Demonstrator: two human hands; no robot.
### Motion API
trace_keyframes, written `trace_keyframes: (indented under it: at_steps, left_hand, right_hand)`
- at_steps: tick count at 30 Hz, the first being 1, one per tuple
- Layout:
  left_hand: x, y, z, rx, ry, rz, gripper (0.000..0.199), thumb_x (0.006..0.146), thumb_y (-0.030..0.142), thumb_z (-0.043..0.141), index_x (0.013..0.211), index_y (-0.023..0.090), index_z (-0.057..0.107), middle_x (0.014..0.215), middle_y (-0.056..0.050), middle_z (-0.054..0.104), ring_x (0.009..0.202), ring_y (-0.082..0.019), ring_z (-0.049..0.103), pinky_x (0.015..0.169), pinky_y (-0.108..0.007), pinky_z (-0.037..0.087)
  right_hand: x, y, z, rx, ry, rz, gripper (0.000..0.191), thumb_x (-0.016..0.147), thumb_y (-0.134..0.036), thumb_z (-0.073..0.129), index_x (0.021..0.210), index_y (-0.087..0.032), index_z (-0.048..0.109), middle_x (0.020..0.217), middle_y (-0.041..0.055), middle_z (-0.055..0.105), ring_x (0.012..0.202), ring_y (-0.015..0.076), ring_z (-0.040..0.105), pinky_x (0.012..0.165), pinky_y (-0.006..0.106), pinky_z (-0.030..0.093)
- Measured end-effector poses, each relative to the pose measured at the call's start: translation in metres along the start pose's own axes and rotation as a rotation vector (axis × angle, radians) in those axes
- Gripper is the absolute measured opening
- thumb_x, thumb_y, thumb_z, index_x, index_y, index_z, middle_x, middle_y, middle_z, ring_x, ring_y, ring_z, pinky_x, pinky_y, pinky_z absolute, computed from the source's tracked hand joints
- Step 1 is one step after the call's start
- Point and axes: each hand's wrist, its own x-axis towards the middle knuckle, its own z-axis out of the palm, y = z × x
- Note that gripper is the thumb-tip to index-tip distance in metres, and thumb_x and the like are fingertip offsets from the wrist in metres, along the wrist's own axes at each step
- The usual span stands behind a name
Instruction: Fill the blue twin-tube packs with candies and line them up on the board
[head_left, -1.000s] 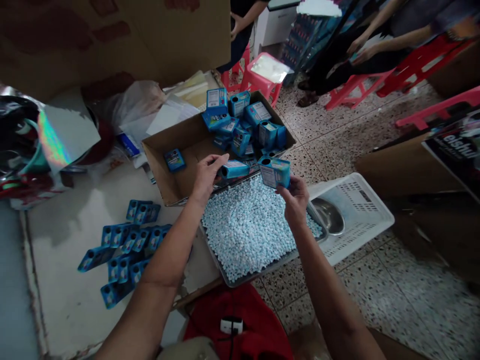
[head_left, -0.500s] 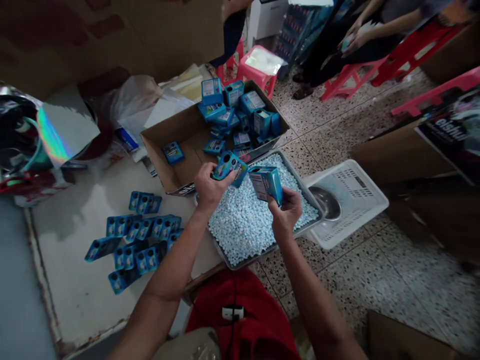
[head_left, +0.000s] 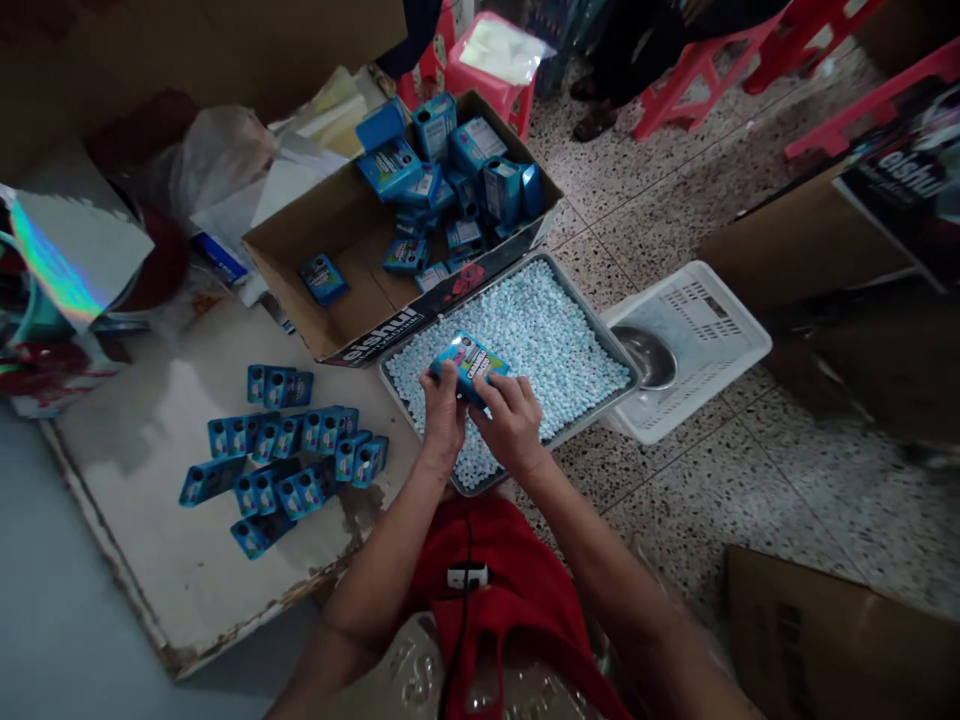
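A small blue candy box with a colourful label lies flat between my two hands, above the tray. My left hand grips its left end, with the thumb on top. The fingers of my right hand hold its right side. Whether a second box is tucked beneath is hidden. Under my hands, a metal tray is filled with small pale blue and white pellets. Behind it stands a long cardboard carton with several more blue boxes piled mostly at its right end.
On the white table at left, several blue boxes stand in loose rows. Right of the tray are a white plastic basket and a metal bowl. Farther back are pink stools and a seated person's legs.
My hands, each holding a blue box apart before, have come together lower over the tray, where one box shows between them. The view has shifted, with the surroundings moving up in the picture.
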Motion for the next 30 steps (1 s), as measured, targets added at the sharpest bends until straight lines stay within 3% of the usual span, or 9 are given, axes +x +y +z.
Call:
trace_keyframes:
  at_steps: [4,8,10,13,16,18,21,24,30]
  left_hand:
    - [-0.007,-0.008,-0.014,-0.006,0.118,-0.036,0.050,0.065,0.046,0.096,0.098,0.021,0.068,0.095,0.000,0.073,0.085,-0.014,0.070,0.084,-0.027,0.058]
    - [-0.003,-0.008,-0.043,0.129,0.129,-0.012,0.038,0.074,0.046,0.087,0.098,0.021,0.071,0.097,-0.001,0.076,0.089,-0.016,0.073,0.084,-0.028,0.060]
    - [0.003,0.000,-0.062,0.220,0.134,0.045,0.037,0.072,0.043,0.088,0.098,0.022,0.072,0.097,0.000,0.076,0.088,-0.015,0.072,0.083,-0.027,0.060]
    - [0.019,0.023,-0.096,0.379,0.104,0.143,0.047,0.058,0.032,0.097,0.096,0.022,0.071,0.097,0.001,0.077,0.087,-0.016,0.070,0.084,-0.026,0.060]
    - [0.036,0.041,-0.130,0.482,0.004,0.138,0.058,0.050,0.027,0.098,0.101,0.022,0.070,0.096,0.001,0.076,0.086,-0.017,0.071,0.080,-0.026,0.059]
    - [0.041,0.046,-0.145,0.511,-0.054,0.086,0.063,0.049,0.025,0.097,0.107,0.022,0.070,0.095,0.001,0.076,0.085,-0.018,0.071,0.078,-0.027,0.059]
    - [0.041,0.041,-0.151,0.490,-0.121,-0.022,0.067,0.047,0.022,0.096,0.109,0.023,0.069,0.095,0.001,0.076,0.085,-0.019,0.072,0.078,-0.028,0.060]
    - [0.038,0.031,-0.144,0.446,-0.153,-0.105,0.068,0.044,0.021,0.094,0.107,0.024,0.070,0.095,0.001,0.076,0.084,-0.020,0.073,0.078,-0.029,0.061]
    - [0.047,0.018,-0.134,0.428,-0.176,-0.202,0.067,0.045,0.021,0.090,0.109,0.026,0.070,0.103,-0.001,0.078,0.093,-0.024,0.075,0.080,-0.033,0.063]
  right_hand:
    - [-0.022,-0.020,0.016,-0.072,-0.106,-0.030,0.041,0.101,-0.018,0.057,0.139,-0.030,0.069,0.128,0.0143,0.074,0.106,0.0308,0.068,0.096,0.053,0.059]
    - [-0.040,-0.028,0.021,0.039,-0.214,-0.063,0.044,0.098,-0.014,0.055,0.139,-0.024,0.068,0.138,0.0161,0.069,0.118,0.0307,0.067,0.102,0.051,0.058]
    - [-0.048,-0.019,0.014,0.169,-0.216,0.010,0.042,0.096,-0.018,0.059,0.136,-0.027,0.069,0.140,0.0135,0.067,0.124,0.0290,0.065,0.108,0.049,0.057]
    - [-0.063,0.014,0.000,0.357,-0.088,0.402,0.038,0.095,-0.034,0.064,0.132,-0.025,0.068,0.137,0.0142,0.067,0.128,0.0285,0.064,0.109,0.050,0.057]
    - [-0.083,0.052,-0.006,0.466,0.106,0.898,0.058,0.096,-0.054,0.059,0.142,-0.019,0.058,0.148,0.0188,0.061,0.138,0.0296,0.061,0.119,0.055,0.050]
    - [-0.098,0.064,-0.003,0.526,0.145,1.057,0.073,0.097,-0.064,0.052,0.155,-0.019,0.047,0.164,0.0193,0.049,0.153,0.0292,0.050,0.128,0.058,0.038]
    - [-0.118,0.055,0.009,0.524,0.126,1.093,0.082,0.098,-0.072,0.044,0.164,-0.024,0.034,0.178,0.0154,0.031,0.165,0.0271,0.032,0.135,0.059,0.025]
    - [-0.129,0.033,0.018,0.422,0.134,1.068,0.080,0.102,-0.070,0.041,0.166,-0.025,0.033,0.180,0.0142,0.027,0.168,0.0256,0.025,0.139,0.056,0.017]
    - [-0.146,0.022,0.029,0.325,0.179,0.930,0.072,0.107,-0.059,0.035,0.170,-0.027,0.025,0.181,0.0119,0.024,0.169,0.0243,0.024,0.138,0.058,0.020]
